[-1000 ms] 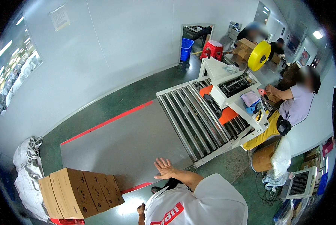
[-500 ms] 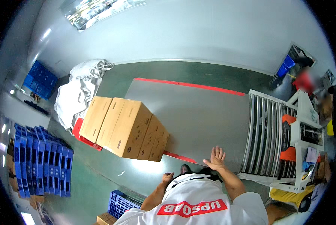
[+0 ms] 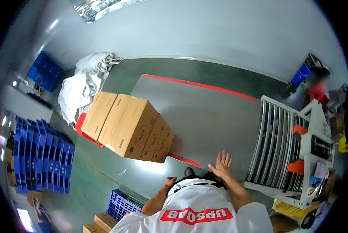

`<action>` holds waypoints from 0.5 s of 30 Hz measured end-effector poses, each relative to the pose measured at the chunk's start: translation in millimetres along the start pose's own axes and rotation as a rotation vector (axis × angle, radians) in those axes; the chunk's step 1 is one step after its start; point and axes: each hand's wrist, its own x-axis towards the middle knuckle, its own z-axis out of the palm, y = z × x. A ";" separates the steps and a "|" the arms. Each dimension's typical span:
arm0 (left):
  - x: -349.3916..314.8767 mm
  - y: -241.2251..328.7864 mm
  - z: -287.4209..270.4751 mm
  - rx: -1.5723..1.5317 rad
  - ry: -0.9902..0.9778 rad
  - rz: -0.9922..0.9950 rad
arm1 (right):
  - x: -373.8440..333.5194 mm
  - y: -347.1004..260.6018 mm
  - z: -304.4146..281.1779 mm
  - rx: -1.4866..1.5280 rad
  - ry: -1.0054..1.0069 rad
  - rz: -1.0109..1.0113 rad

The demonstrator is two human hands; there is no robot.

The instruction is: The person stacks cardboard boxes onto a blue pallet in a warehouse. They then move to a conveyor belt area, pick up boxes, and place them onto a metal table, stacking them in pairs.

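Observation:
My right hand is stretched out with its fingers spread, over the near edge of a grey tabletop trimmed in red. It holds nothing; whether it touches the surface I cannot tell. Close to my waist is my left hand, its fingers curled in and nothing visible in them. A block of several brown cartons stands at the left end of the tabletop, packed side by side. Both hands are apart from the cartons. A red edge of something shows beyond the cartons on their left side.
A roller conveyor joins the tabletop on the right, beside a white machine frame. Stacked blue pallets stand at left, white sheeting behind the cartons. A blue crate and cartons lie lower left. Another person is at far right.
The view has shifted slightly, so the cartons and tabletop sit a little higher in the picture. My right hand stays spread, and my left stays near my waist.

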 end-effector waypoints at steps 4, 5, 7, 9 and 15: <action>-6.3 9.5 4.3 -0.046 -0.001 -0.057 | -1.5 -3.7 -1.3 0.030 -0.024 -0.002; -2.1 -1.3 1.2 -0.054 0.030 -0.086 | -2.8 -11.9 -5.8 0.049 -0.032 -0.017; -9.5 13.5 3.4 -0.008 0.038 -0.062 | -4.4 -8.8 -3.6 0.040 -0.016 -0.026; -15.5 24.5 1.7 0.033 0.054 -0.038 | -6.3 -4.4 -0.2 0.029 0.002 -0.056; -34.1 31.6 8.9 -0.018 0.064 -0.056 | -8.2 -3.8 6.5 -0.100 0.001 -0.072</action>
